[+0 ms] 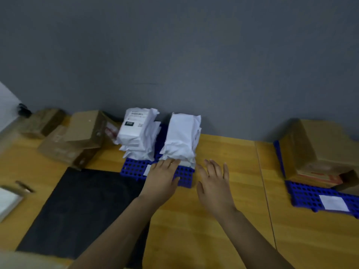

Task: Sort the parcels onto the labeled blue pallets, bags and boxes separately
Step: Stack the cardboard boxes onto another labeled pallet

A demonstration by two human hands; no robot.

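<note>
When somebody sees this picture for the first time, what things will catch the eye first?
First, two piles of white bags on the blue pallet at the centre, against the grey wall. Then the hands: the left hand lies flat on that pallet's front, the right hand is spread open beside it. At far right, brown boxes sit on a second pallet.

The person's body shows as two bare forearms, uncovered as far as the lower frame edge, and the bare left hand (pixel 162 176) and right hand (pixel 213 183). Motion blur hides finer detail.
</note>
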